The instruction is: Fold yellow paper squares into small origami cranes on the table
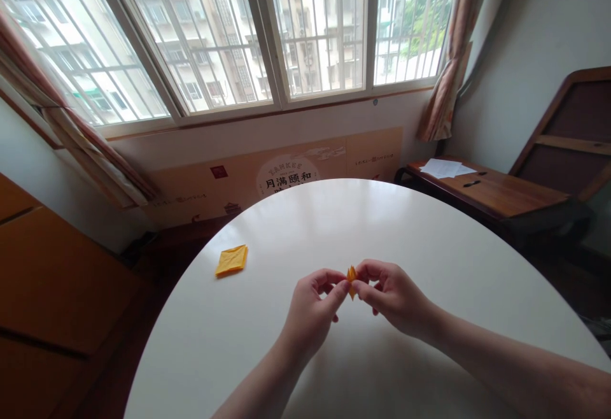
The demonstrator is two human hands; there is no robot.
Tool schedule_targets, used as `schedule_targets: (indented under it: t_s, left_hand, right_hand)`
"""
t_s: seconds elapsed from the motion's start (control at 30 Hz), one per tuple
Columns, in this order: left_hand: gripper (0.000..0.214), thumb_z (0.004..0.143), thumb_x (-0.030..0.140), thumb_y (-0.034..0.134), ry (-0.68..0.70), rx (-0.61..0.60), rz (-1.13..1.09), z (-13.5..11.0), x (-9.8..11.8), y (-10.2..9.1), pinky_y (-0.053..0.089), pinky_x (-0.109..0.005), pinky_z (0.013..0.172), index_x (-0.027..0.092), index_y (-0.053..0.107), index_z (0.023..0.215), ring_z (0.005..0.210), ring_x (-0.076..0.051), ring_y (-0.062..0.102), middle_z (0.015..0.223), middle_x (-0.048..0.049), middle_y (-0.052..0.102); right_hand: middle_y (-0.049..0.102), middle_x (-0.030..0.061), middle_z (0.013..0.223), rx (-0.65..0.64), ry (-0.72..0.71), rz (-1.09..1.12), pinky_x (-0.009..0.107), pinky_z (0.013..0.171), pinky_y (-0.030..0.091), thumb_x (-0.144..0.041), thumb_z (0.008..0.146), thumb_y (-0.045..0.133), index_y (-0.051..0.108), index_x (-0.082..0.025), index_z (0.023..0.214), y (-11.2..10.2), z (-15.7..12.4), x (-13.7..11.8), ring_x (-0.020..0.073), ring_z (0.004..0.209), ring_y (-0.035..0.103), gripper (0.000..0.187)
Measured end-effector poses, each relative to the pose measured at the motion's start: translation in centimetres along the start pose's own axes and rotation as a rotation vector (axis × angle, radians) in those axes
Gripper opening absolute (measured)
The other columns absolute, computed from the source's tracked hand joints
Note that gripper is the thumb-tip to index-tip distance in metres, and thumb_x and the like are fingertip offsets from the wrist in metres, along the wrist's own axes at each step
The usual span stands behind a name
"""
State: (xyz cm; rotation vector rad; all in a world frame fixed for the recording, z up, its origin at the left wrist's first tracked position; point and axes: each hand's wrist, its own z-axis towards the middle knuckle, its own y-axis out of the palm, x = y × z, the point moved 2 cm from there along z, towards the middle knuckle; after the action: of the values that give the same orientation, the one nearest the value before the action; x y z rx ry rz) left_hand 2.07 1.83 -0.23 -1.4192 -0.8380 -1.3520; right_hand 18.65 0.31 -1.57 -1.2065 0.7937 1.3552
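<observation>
A small piece of folded yellow paper point(352, 274) is pinched between my two hands above the white table. My left hand point(315, 307) grips its left side with thumb and forefinger. On the opposite side, my right hand point(394, 295) holds it the same way. Pointed tips of the paper stick up between the fingertips, and another point shows below them; its middle is partly hidden by the fingers. To the left lies a flat square stack of yellow paper point(231, 261), apart from both hands.
The round white table point(382, 215) spreads around my hands. Beyond its right edge stands a low wooden table point(520, 193) bearing white sheets point(446, 168) and small dark items. A printed cardboard panel point(281, 170) leans beneath the barred window. Wooden furniture point(57, 272) is at the left.
</observation>
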Motion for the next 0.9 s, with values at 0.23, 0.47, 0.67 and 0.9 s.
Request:
schedule_targets:
  t_s: [0.23,0.47,0.67,0.9]
  left_hand:
    - [0.033,0.079,0.044,0.073,0.0,-0.033,-0.148,0.23,-0.06,0.05,0.044,-0.018,0.042,0.012,0.069,0.079,0.054,-0.01,0.049,0.064,-0.0009,0.058]
    - [0.036,0.075,0.045,0.077,-0.039,0.023,-0.234,0.19,0.18,0.08,0.044,-0.018,0.042,0.011,0.07,0.082,0.055,-0.011,0.048,0.061,0.0,0.056]
    - [0.036,0.071,0.046,0.081,-0.043,0.01,-0.297,0.03,0.49,0.14,0.044,-0.018,0.044,0.012,0.071,0.077,0.055,-0.01,0.048,0.06,0.0001,0.056]
    - [0.038,0.07,0.047,0.081,-0.087,0.004,-0.301,0.15,0.39,0.31,0.043,-0.018,0.044,0.012,0.071,0.077,0.054,-0.01,0.048,0.059,0.0007,0.055]
  right_hand:
    - [0.062,0.0014,0.076,-0.028,0.012,0.08,0.02,0.048,0.046,-0.034,0.092,0.064,0.068,-0.017,0.088,0.03,0.04,0.44,0.0119,0.062,0.054,0.018]
    - [0.062,0.0034,0.076,-0.002,0.021,0.205,0.02,0.046,0.049,-0.044,0.093,0.063,0.071,-0.017,0.09,-0.29,0.38,0.97,0.0141,0.066,0.058,0.029]
    - [0.063,0.0025,0.076,-0.023,0.04,0.333,0.02,0.048,0.05,-0.041,0.087,0.073,0.07,-0.018,0.094,-0.24,0.54,0.81,0.0143,0.069,0.059,0.024]
    - [0.065,0.0026,0.079,-0.044,-0.006,0.356,0.02,0.05,0.05,-0.036,0.087,0.075,0.071,-0.019,0.094,-0.28,0.41,0.84,0.0132,0.068,0.059,0.019]
